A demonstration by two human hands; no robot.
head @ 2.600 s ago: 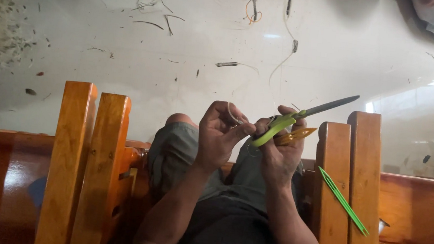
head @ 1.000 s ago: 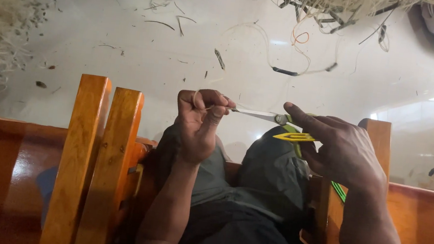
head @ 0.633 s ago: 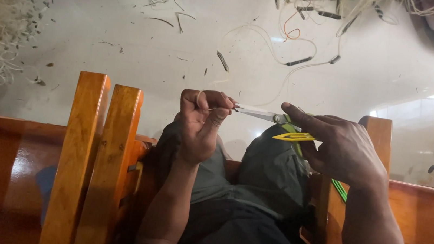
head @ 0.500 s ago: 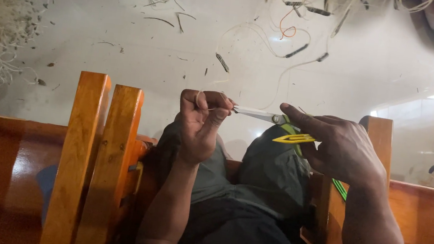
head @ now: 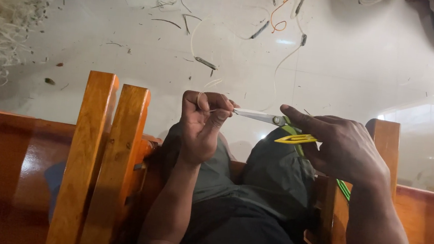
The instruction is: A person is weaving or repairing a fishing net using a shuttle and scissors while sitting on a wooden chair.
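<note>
Scarcely anything has shifted since half a second ago: left hand (head: 201, 123) pinches the pale line (head: 199, 99), right hand (head: 345, 150) grips the scissors (head: 269, 119), blade tips at the line (uncut, seemingly).

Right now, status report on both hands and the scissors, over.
Left hand fisted, pinching thin pale line. Right hand holds green-handled scissors and yellow netting needle. Blade tips at left fingers, nothing between them.
</note>
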